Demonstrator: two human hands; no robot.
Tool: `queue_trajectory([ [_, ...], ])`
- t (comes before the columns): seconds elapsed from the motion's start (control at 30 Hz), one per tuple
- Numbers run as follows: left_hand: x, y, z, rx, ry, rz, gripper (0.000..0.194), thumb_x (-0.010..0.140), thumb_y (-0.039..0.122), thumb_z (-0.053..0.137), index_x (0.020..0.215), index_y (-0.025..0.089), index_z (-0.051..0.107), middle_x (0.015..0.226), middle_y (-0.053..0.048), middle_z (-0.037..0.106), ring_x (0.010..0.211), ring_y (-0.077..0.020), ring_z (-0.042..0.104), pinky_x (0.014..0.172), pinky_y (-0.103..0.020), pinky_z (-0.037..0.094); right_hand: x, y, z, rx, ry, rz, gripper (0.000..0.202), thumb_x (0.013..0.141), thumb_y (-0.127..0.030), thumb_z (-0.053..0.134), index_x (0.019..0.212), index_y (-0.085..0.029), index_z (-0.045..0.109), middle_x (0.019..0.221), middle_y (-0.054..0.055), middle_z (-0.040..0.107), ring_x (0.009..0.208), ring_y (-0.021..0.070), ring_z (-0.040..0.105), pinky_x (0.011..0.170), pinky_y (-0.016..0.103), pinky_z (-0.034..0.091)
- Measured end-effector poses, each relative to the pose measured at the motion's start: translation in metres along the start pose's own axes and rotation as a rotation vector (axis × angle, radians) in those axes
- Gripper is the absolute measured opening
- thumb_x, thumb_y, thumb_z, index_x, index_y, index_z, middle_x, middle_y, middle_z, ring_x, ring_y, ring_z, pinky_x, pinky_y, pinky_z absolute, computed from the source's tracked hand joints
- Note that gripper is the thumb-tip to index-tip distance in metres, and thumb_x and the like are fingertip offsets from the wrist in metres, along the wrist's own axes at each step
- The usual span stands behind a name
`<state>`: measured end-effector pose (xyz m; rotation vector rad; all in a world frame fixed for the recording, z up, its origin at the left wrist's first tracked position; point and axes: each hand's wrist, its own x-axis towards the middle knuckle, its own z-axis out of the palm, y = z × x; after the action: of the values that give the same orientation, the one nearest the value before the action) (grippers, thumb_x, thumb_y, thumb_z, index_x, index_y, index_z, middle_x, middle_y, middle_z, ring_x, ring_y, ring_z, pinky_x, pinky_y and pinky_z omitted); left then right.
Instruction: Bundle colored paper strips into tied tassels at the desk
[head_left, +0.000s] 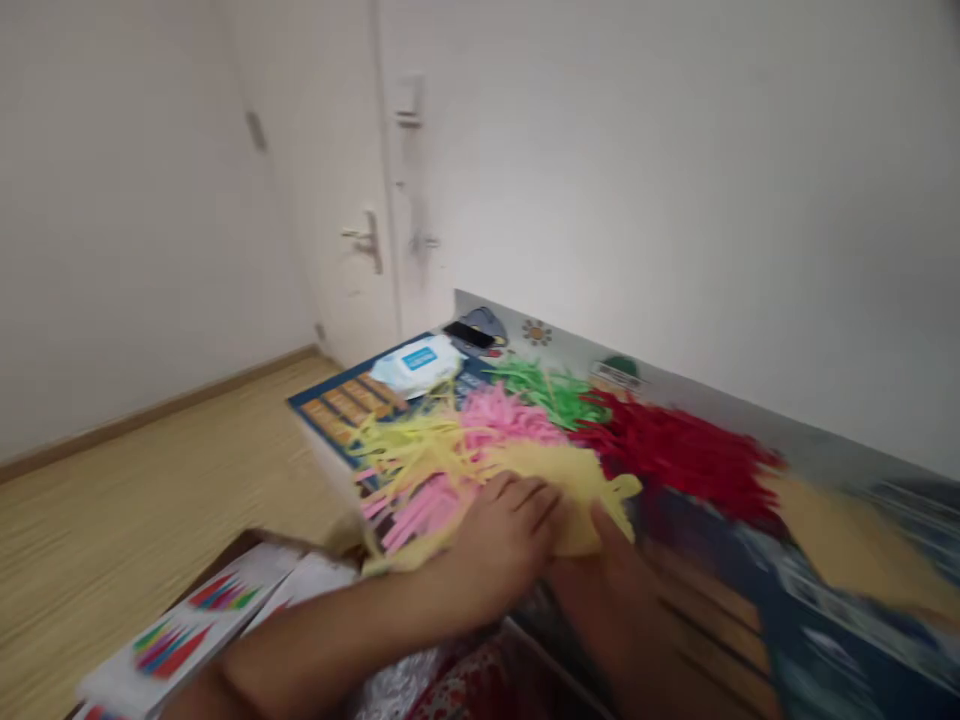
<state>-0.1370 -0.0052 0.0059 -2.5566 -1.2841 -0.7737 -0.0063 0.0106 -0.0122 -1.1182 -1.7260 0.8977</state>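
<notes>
Pale yellow sheet material (574, 490) with a looped end at its right lies under and between my hands on the table. My left hand (510, 525) rests on its near left part with curled fingers; what those fingers grip is hard to make out. My right hand (611, 560) is blurred at the sheet's near right edge, its thumb against it and its other fingers hidden. Around the sheet are piles of yellow strips (412, 440), pink strips (506, 415), green strips (547, 390) and red strips (682, 450).
A wipes pack (420, 366) and a black phone (469, 334) lie at the table's far left. More yellow material (862, 545) is at the right. Printed packs (187, 625) sit in a box at lower left. A wall stands behind the table.
</notes>
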Motion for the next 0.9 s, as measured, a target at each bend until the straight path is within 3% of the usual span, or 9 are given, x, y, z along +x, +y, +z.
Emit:
queue_trajectory([
  [0.2,0.003,0.042,0.079,-0.131,-0.242,0.087,0.044,0.090,0.017,0.048,0.133,0.019,0.055,0.135,-0.013,0.058,0.125,-0.0280,0.054,0.105,-0.045,0.043,-0.036,0.064,-0.078,0.929,0.267,0.339,0.029,0.085,-0.045,0.055,0.093,-0.021,0.070,0.097,0.005,0.074,0.103,0.0201,0.068,0.099,0.041,0.049],
  [0.33,0.008,0.075,0.094,-0.187,-0.420,0.190,0.045,0.087,0.017,0.052,0.132,0.015,0.056,0.137,-0.017,0.054,0.128,-0.0291,0.051,0.106,-0.044,0.044,-0.090,0.095,-0.166,0.381,0.642,0.269,0.029,0.084,-0.044,0.056,0.102,-0.024,0.067,0.105,0.008,0.072,0.098,0.0243,0.068,0.082,0.046,0.057],
  [0.43,0.009,0.089,0.096,-0.202,-0.474,0.206,0.042,0.089,0.017,0.051,0.131,0.014,0.056,0.137,-0.017,0.054,0.130,-0.0285,0.049,0.108,-0.043,0.042,-0.134,0.093,-0.228,-0.040,0.970,0.200,0.039,0.086,-0.047,0.050,0.117,-0.027,0.060,0.115,0.012,0.067,0.104,0.0312,0.065,0.079,0.054,0.054],
  [0.53,0.012,0.093,0.093,-0.194,-0.521,0.198,0.041,0.092,0.019,0.049,0.131,0.011,0.055,0.139,-0.017,0.053,0.132,-0.0287,0.047,0.109,-0.043,0.040,-0.164,0.074,-0.238,-0.319,1.232,0.165,0.056,0.085,-0.049,0.055,0.137,-0.029,0.045,0.138,0.015,0.051,0.126,0.0390,0.047,0.096,0.067,0.037],
  [0.6,0.014,0.093,0.087,-0.190,-0.530,0.188,0.039,0.093,0.020,0.048,0.131,0.011,0.054,0.139,-0.017,0.053,0.131,-0.0282,0.048,0.110,-0.042,0.039,-0.172,0.062,-0.216,-0.648,1.036,0.087,0.058,0.081,-0.050,0.064,0.133,-0.029,0.050,0.136,0.014,0.053,0.125,0.0425,0.046,0.103,0.070,0.025],
  [0.67,0.014,0.093,0.076,-0.181,-0.514,0.203,0.040,0.094,0.024,0.049,0.131,0.012,0.054,0.140,-0.017,0.052,0.131,-0.0285,0.048,0.110,-0.043,0.038,-0.169,0.054,-0.184,-0.863,0.529,-0.124,0.055,0.079,-0.055,0.065,0.127,-0.030,0.056,0.125,0.012,0.062,0.116,0.0406,0.054,0.103,0.067,0.029],
  [0.73,0.013,0.094,0.064,-0.173,-0.504,0.261,0.043,0.094,0.030,0.049,0.133,0.012,0.053,0.141,-0.017,0.051,0.130,-0.0294,0.048,0.111,-0.045,0.036,-0.154,0.050,-0.155,-0.836,0.181,-0.262,0.056,0.087,-0.055,0.054,0.136,-0.029,0.047,0.126,0.010,0.062,0.116,0.0341,0.057,0.102,0.056,0.037],
  [0.8,0.011,0.097,0.055,-0.166,-0.514,0.315,0.046,0.094,0.032,0.047,0.134,0.011,0.051,0.142,-0.017,0.050,0.131,-0.0300,0.047,0.111,-0.046,0.035,-0.131,0.048,-0.138,-0.734,0.017,-0.264,0.052,0.096,-0.047,0.041,0.142,-0.025,0.039,0.131,0.009,0.060,0.121,0.0275,0.055,0.103,0.046,0.039],
  [0.9,0.007,0.099,0.054,-0.156,-0.540,0.303,0.041,0.093,0.028,0.048,0.130,0.011,0.055,0.138,-0.016,0.055,0.129,-0.0272,0.049,0.111,-0.042,0.036,-0.091,0.052,-0.136,-0.704,-0.233,-0.216,0.039,0.099,-0.037,0.036,0.134,-0.026,0.050,0.125,0.006,0.064,0.118,0.0230,0.057,0.108,0.045,0.034],
])
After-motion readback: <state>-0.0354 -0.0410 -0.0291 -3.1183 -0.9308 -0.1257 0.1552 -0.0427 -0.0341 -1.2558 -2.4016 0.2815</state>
